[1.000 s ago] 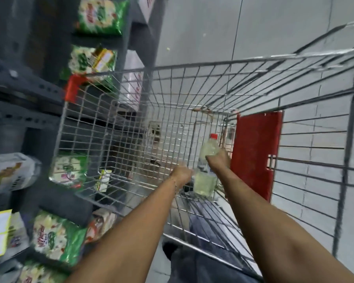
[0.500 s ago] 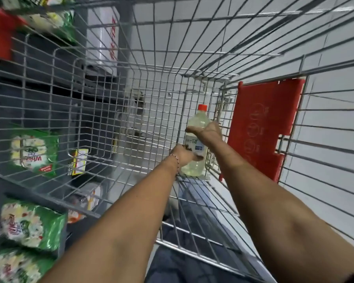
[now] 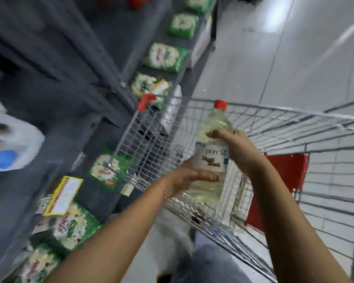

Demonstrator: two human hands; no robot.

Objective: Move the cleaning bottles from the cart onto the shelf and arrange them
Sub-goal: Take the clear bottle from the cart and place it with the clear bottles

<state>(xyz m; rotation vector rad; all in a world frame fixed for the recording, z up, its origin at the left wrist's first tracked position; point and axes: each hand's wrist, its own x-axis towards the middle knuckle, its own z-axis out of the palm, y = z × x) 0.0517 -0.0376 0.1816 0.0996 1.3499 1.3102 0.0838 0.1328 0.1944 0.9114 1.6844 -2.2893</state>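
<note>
A clear bottle (image 3: 211,160) of pale yellow liquid with a red cap and a white label is held above the wire cart (image 3: 151,139). My right hand (image 3: 233,148) grips its upper body from the right. My left hand (image 3: 190,178) cups its lower body from the left. The bottle is nearly upright, tilted slightly to the right. The grey metal shelf (image 3: 70,119) rises to the left of the cart. The picture is blurred by motion.
Green and white packets (image 3: 166,57) line the shelf tiers, with yellow price tags (image 3: 62,195). A white and blue jug (image 3: 10,148) sits at the far left. The cart's red flap (image 3: 284,174) is on the right. Grey tiled floor (image 3: 284,58) lies beyond.
Both hands have lifted the bottle up from the bottom of the cart to above its rim. The view has swung up and left toward the shelf.
</note>
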